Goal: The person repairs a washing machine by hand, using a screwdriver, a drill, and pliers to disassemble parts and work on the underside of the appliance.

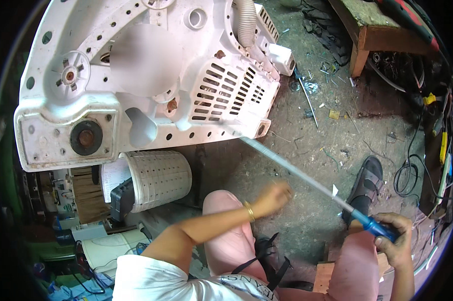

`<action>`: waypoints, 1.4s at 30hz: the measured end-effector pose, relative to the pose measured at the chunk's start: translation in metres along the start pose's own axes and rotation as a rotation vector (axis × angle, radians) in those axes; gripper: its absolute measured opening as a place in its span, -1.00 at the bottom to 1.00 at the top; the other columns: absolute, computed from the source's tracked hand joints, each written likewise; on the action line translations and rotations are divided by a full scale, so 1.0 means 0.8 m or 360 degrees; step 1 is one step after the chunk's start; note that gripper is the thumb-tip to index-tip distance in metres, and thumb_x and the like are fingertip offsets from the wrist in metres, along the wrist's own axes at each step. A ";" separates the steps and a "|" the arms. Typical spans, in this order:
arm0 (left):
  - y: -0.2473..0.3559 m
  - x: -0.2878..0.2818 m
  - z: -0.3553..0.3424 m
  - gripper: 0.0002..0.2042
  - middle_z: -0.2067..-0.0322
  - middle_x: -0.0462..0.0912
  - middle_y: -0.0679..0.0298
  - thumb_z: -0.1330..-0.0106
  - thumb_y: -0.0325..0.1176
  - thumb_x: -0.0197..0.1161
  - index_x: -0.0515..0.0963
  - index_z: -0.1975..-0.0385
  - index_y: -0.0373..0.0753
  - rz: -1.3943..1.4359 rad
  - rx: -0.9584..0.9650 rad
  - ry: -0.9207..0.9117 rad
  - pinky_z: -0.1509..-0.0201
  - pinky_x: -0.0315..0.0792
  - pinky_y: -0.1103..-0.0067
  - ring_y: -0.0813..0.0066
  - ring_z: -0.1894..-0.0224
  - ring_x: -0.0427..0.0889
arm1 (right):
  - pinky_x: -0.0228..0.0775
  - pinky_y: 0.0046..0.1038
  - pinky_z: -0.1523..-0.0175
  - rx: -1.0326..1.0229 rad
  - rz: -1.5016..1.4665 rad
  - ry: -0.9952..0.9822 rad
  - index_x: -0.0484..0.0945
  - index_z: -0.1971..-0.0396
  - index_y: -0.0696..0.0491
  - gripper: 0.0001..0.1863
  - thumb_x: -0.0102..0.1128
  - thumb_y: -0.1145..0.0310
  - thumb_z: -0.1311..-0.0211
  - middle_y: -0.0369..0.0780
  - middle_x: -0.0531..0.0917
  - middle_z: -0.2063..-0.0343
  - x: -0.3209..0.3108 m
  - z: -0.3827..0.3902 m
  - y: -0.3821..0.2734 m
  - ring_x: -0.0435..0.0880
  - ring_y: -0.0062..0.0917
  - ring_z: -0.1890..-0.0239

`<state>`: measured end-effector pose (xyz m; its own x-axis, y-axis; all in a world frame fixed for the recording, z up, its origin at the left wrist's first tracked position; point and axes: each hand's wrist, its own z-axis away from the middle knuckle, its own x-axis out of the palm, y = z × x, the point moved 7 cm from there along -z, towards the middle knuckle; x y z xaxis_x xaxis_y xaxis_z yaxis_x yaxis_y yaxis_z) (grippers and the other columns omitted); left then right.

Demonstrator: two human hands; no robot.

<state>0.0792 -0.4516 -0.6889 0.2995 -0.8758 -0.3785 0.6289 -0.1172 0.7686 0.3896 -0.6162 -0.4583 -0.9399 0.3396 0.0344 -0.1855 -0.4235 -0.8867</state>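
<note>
Dirty concrete floor (307,165), littered. One white washer base (136,75) fills upper left. Right hand (393,240), lower right, grips closed around one long screwdriver (297,170) reaching the base; left hand (274,197), centre, blurred, grip unclear.

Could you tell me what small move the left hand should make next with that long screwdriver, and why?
Probably bring the left hand onto the screwdriver shaft to steady it: only the right hand grips the blue handle, the tip sits far off at the white casing corner, and the left hand hovers just below, empty.
</note>
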 end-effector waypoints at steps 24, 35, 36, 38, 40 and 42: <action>-0.258 -0.282 -0.038 -0.19 -0.26 0.14 -0.16 -0.26 0.25 -0.07 0.07 -0.34 -0.29 -0.0949 -0.1097 0.1739 -0.34 0.01 0.02 -0.14 -0.37 -0.01 | 0.44 -0.58 0.38 0.0158 -0.0176 0.0048 0.63 0.35 0.24 -0.57 0.23 0.48 0.43 -0.15 0.67 0.55 0.023 -0.068 0.147 0.66 -0.51 0.55; -0.264 -0.295 -0.042 -0.34 -0.32 0.01 -0.26 -0.38 -0.01 -0.14 0.07 -0.32 -0.40 -0.1482 -0.0771 0.1436 -0.39 -0.06 0.15 -0.18 -0.35 0.02 | 0.49 -0.47 0.36 -0.0057 -0.0191 -0.0324 0.61 0.26 0.17 -0.54 0.28 0.50 0.37 -0.13 0.65 0.49 0.077 -0.140 0.182 0.69 -0.37 0.44; -0.263 -0.291 -0.043 -0.43 -0.30 0.06 -0.27 -0.38 -0.13 -0.12 0.15 -0.27 -0.41 -0.1809 -0.0671 0.1264 -0.37 -0.01 0.15 -0.18 -0.33 0.07 | 0.50 -0.47 0.38 -0.0160 -0.0236 -0.0305 0.61 0.20 0.15 -0.52 0.29 0.49 0.32 -0.14 0.65 0.51 0.083 -0.148 0.182 0.68 -0.37 0.47; -0.263 -0.288 -0.041 -0.52 -0.28 0.11 -0.27 -0.38 -0.25 -0.11 0.22 -0.22 -0.42 -0.2295 -0.0442 0.1066 -0.35 0.03 0.16 -0.19 -0.30 0.13 | 0.51 -0.47 0.42 -0.0367 -0.0324 -0.0273 0.60 0.09 0.12 -0.48 0.31 0.48 0.24 -0.16 0.63 0.54 0.094 -0.160 0.183 0.66 -0.38 0.53; -0.296 -0.305 -0.036 -0.41 -0.33 -0.10 -0.27 -0.43 -0.09 -0.17 -0.01 -0.35 -0.29 -0.2075 -0.0809 0.0847 -0.36 -0.09 0.02 -0.30 -0.35 -0.08 | 0.50 -0.49 0.34 -0.0314 -0.0394 -0.0220 0.64 0.16 0.03 -0.58 0.27 0.52 0.16 -0.21 0.60 0.29 0.101 -0.166 0.192 0.61 -0.33 0.32; -0.300 -0.318 -0.033 -0.42 -0.34 -0.10 -0.25 -0.43 -0.09 -0.16 0.01 -0.35 -0.28 -0.1776 -0.0737 0.1015 -0.38 -0.09 0.06 -0.25 -0.36 -0.08 | 0.52 -0.42 0.21 -0.0294 -0.0531 -0.0323 0.58 0.04 0.09 -0.51 0.25 0.58 0.11 -0.07 0.61 0.21 0.114 -0.169 0.200 0.66 -0.22 0.24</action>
<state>-0.1288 -0.1885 -0.7911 -0.3241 -0.0389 -0.9452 0.8949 -0.3366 -0.2930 0.3132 -0.5394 -0.6597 -0.8780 0.2526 0.4066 -0.4515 -0.1546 -0.8788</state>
